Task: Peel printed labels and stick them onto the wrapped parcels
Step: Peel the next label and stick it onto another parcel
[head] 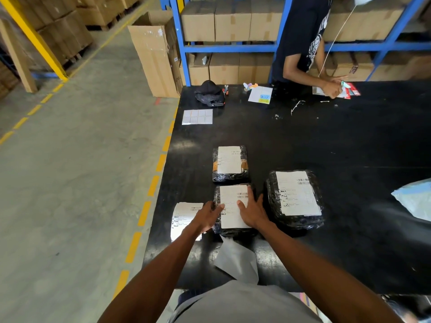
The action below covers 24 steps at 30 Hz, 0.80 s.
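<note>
Three black wrapped parcels lie on the black table [338, 145], each with a white printed label on top. The near parcel [233, 230] carries a label [232, 199] under both my hands. My right hand [253, 212] lies flat on the label's right side, fingers spread. My left hand [210, 214] presses at the parcel's left edge. A far parcel [229, 164] sits behind it and a larger parcel [295, 199] to its right. A loose printed label sheet [184, 217] lies left of the near parcel, partly under my left arm.
A grey peeled backing paper [238, 259] lies at the near table edge. A blank sticker sheet [197, 116], a black cap [210, 93] and a note sheet [260, 95] sit at the far side. Another person [303, 38] works at the far edge. A blue bag [414, 199] is at right.
</note>
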Motion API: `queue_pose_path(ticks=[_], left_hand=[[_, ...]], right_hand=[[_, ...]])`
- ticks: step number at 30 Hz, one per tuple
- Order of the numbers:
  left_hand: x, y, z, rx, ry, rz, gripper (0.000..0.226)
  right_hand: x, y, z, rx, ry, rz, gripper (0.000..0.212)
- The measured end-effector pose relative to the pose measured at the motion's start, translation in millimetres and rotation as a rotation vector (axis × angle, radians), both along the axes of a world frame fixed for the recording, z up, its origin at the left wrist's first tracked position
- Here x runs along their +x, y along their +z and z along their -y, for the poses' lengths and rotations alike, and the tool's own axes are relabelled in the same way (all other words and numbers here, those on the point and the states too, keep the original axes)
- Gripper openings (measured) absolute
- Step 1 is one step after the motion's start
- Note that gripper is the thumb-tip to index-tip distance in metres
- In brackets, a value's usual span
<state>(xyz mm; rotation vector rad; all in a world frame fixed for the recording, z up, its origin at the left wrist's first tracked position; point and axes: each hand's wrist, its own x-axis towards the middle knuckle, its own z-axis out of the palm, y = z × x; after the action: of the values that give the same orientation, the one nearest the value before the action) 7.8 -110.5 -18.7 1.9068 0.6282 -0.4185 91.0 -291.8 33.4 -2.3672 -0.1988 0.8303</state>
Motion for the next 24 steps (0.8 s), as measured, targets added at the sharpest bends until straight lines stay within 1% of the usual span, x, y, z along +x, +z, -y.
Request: queue_pose_path(ticks=[2, 6, 10, 13, 19, 21, 24], left_hand=[[-1.3, 3.4, -0.5, -0.027, -0.009, -0.008, 0.081], [-6.8, 39.6, 3.0, 0.002, -0.069, -0.006, 0.094], [-4.6, 44.7, -1.4, -0.023, -0.062, 0.029, 0.094], [-0.2, 45.6, -9.7, -0.051, -0.070, 0.063, 0.106], [22.1, 65.1, -32.8, -0.110, -0.043, 0.120, 0.113], [37.2, 73.3, -42.0, -0.133, -0.024, 0.137, 0.108], [63.3, 85.0, -52.1, -0.130, 0.000, 0.161, 0.083]], right_hand=[[3.2, 1.7, 1.9, 0.006, 0.011, -0.011, 0.072], [6.4, 9.6, 3.2, 0.009, 0.030, -0.022, 0.073], [7.0, 20.3, 4.0, 0.031, 0.026, -0.009, 0.075], [10.8, 29.0, 3.6, 0.050, 0.038, -0.001, 0.076], [33.3, 52.0, -4.9, 0.093, 0.047, 0.024, 0.079], [45.4, 62.4, -12.7, 0.107, 0.048, 0.040, 0.080], [69.3, 74.5, -27.1, 0.127, 0.042, 0.057, 0.080]])
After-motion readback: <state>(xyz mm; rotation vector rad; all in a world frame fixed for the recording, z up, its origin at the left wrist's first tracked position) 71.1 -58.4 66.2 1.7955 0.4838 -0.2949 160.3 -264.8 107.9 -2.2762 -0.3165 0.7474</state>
